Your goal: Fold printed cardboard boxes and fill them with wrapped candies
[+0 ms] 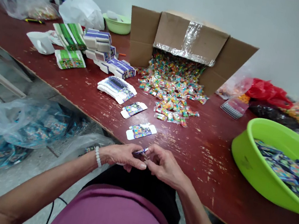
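Observation:
Just off the table's front edge, my left hand [127, 156], with a white bead bracelet at the wrist, is closed around a small printed box [140, 151]. My right hand [162, 164] pinches the other end of that box; its fingertips partly hide it. Two flat printed cartons [141, 131] [134, 110] with white flaps lie on the red table beyond my hands. Behind them is a stack of flat cartons [117, 88]. Wrapped candies [171, 108] spill toward me from an opened cardboard box [191, 39].
A green basin [244, 161] holding dark printed packets stands at the right. Bundled cartons [70, 37] and a white cup [40, 41] are at the left back. Red and clear bags [268, 92] lie at the right back. Plastic bags of blue packets [36, 124] are below the table's left edge.

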### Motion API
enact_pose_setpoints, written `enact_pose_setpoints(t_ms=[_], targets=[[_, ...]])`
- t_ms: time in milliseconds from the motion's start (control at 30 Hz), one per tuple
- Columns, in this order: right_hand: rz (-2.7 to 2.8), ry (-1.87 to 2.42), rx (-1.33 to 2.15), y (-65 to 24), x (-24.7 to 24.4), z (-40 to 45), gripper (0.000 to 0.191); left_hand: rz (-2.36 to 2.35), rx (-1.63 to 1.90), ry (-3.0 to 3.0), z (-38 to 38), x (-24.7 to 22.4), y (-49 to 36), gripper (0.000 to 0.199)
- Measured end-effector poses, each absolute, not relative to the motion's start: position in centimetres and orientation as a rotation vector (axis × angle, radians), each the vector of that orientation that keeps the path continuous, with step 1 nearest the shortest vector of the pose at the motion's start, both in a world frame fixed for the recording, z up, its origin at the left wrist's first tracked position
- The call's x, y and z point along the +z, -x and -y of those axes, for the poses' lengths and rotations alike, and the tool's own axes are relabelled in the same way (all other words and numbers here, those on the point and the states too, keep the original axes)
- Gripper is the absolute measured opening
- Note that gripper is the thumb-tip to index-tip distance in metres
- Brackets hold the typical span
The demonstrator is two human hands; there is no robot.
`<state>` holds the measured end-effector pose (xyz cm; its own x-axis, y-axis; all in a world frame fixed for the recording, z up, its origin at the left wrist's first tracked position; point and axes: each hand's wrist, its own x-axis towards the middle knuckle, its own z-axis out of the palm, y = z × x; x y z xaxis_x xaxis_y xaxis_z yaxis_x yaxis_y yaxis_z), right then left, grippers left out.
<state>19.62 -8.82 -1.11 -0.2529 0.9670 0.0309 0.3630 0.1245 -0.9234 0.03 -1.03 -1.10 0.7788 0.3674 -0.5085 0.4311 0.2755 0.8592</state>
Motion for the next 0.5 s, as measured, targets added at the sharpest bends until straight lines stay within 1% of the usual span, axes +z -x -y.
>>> enact_pose_setpoints(t_ms=[100,167,233,300,367,500], targets=[[1.777,1.217,1.181,-19.7,-0.3,8.8,0.024,-0.662,-0.082,-1.339,1.0,-0.6,0.1,0.058],[1.815,1.127,1.207,-19.6,0.1,8.7,0.028,-0.646,-0.107,-1.352,0.9,-0.5,0.2,0.061],[1.838,1.062,1.208,-19.8,0.3,8.6,0.030,-0.626,-0.111,-1.371,0.8,-0.7,0.2,0.058],[1.857,1.062,1.181,-19.9,0.4,8.6,0.028,-0.619,-0.089,-1.419,0.8,-1.0,0.0,0.052],[1.877,1.111,1.128,-19.9,0.2,8.6,0.021,-0.689,-0.016,-1.532,0.9,-1.2,-0.3,0.045],[1.712,1.206,0.943,-18.8,-1.2,8.7,0.010,-0.810,0.189,-1.695,1.3,-1.1,-1.1,0.023]])
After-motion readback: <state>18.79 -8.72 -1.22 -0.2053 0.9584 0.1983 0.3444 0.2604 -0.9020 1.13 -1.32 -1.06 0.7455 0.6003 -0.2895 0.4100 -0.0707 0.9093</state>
